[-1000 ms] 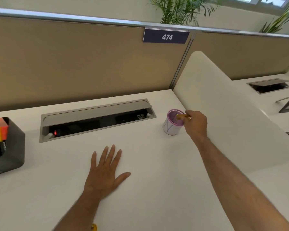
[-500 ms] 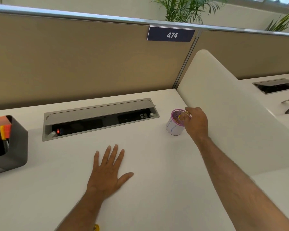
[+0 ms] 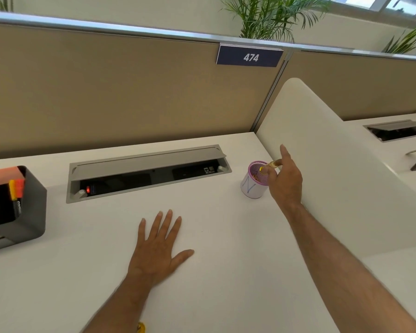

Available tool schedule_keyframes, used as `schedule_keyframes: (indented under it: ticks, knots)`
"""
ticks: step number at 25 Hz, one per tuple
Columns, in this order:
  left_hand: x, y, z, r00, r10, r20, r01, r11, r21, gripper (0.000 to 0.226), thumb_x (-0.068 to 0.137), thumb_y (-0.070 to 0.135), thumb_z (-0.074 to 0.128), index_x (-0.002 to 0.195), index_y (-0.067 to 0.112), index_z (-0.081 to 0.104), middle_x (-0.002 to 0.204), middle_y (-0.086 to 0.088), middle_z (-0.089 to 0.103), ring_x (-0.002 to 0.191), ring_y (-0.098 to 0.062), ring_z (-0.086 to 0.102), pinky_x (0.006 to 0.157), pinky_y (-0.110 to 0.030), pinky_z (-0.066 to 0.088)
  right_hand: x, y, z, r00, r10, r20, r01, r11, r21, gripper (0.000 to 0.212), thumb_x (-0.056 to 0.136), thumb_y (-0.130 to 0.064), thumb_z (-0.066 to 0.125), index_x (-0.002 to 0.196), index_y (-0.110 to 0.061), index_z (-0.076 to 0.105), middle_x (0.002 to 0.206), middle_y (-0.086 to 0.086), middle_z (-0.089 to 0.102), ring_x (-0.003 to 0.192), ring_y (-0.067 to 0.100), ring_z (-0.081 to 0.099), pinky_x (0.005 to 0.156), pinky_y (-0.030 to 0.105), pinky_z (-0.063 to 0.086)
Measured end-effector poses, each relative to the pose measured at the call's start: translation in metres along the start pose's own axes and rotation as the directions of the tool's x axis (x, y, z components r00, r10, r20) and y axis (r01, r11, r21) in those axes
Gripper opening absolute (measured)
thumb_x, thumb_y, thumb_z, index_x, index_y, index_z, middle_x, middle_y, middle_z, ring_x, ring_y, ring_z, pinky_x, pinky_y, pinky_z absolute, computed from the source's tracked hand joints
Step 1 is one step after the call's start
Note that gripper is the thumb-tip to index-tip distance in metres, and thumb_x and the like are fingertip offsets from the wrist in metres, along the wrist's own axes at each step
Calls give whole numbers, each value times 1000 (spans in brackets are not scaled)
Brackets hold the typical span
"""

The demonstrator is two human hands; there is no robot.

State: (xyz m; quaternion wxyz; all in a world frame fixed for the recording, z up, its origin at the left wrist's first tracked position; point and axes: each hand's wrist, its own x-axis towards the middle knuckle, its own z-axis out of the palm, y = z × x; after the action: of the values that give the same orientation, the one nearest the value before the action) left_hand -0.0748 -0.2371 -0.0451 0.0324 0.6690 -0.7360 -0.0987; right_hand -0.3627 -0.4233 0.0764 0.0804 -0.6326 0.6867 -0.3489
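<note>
The right hand (image 3: 285, 183) pinches an amber tube (image 3: 273, 164), index finger straight. The tube is tilted, with its lower end over the mouth of the cup (image 3: 250, 188). The cup stands at 2 o'clock from the left hand (image 3: 159, 248), which lies flat on the desk (image 3: 226, 272) with fingers spread. A cable tray (image 3: 147, 164) is at 12 o'clock from that hand and an organizer (image 3: 31, 212) at 9.

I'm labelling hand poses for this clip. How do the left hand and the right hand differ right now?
The left hand lies flat on the white desk, fingers spread; the right hand is raised at the pink mesh cup. The left hand holds nothing; the right hand pinches a small amber object over the cup's mouth. Both are bare, backs to the camera.
</note>
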Motion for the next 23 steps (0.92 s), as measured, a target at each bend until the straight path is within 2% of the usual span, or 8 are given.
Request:
schedule_keyframes:
  ticks: [3, 6, 9, 12, 15, 17, 20, 23]
  knots:
    - [2, -2, 0, 999, -11, 45, 11, 1000, 7, 87, 82, 83, 6, 149, 30, -13, 161, -1, -15, 146, -24, -19, 116, -57, -10, -7, -5, -1, 1000, -8, -25, 10, 998, 55, 60, 88, -11, 66, 144, -17, 44, 111, 9, 69, 100, 33, 62, 88, 39, 50]
    - [6, -2, -5, 996, -18, 86, 19, 1000, -10, 90, 78, 86, 5, 144, 31, -24, 160, 0, -20, 146, -23, -21, 115, -55, -15, -19, -18, -2, 998, 4, -65, 9, 980, 199, 48, 87, -12, 68, 133, -16, 56, 112, 7, 71, 93, 29, 64, 87, 42, 55]
    - [4, 0, -19, 997, -41, 62, 47, 994, -103, 93, 78, 84, 12, 149, 28, -13, 163, 2, -9, 148, -18, -14, 117, -51, -11, -39, -39, 1, 993, 121, -17, -100, 886, 452, 30, 86, -18, 75, 115, -21, 68, 105, 0, 72, 82, 11, 64, 80, 38, 58]
    - [0, 12, -41, 993, -110, -36, 88, 919, -385, 90, 79, 81, 30, 151, 30, 11, 162, 4, 15, 148, -16, 6, 120, -43, 5, -72, -71, 3, 952, 242, 185, -302, 673, 675, 16, 88, -25, 75, 103, -26, 72, 92, -1, 74, 69, 11, 62, 56, 27, 55]
    - [-2, 28, -63, 968, -230, -101, 91, 697, -712, 87, 73, 77, 51, 146, 36, 30, 154, 7, 36, 139, -16, 33, 111, -39, 33, -109, -104, 7, 870, 297, 394, -493, 527, 692, 19, 89, -32, 71, 103, -20, 74, 76, -12, 74, 62, 7, 58, 50, 21, 53]
    - [-8, 36, -72, 946, -272, -178, 17, 589, -808, 75, 72, 74, 58, 138, 43, 39, 143, 12, 47, 128, -11, 44, 99, -28, 41, -136, -124, 7, 772, 315, 552, -634, 443, 634, 24, 91, -36, 68, 106, -18, 74, 84, -6, 76, 72, 13, 60, 55, 25, 55]
    - [-19, 42, -84, 884, -351, -309, -89, 521, -849, 50, 77, 66, 60, 122, 55, 43, 122, 20, 56, 110, -5, 54, 81, -17, 42, -170, -146, 8, 644, 275, 714, -758, 355, 548, 26, 92, -41, 63, 100, -20, 77, 91, -1, 80, 94, 20, 69, 71, 35, 58]
    - [-36, 36, -92, 824, -405, -395, -151, 516, -843, 36, 82, 54, 63, 116, 57, 51, 110, 29, 62, 103, -1, 61, 81, -15, 46, -195, -161, 5, 577, 190, 795, -796, 348, 495, 34, 95, -45, 58, 94, -18, 80, 95, 7, 79, 97, 24, 71, 84, 43, 61]
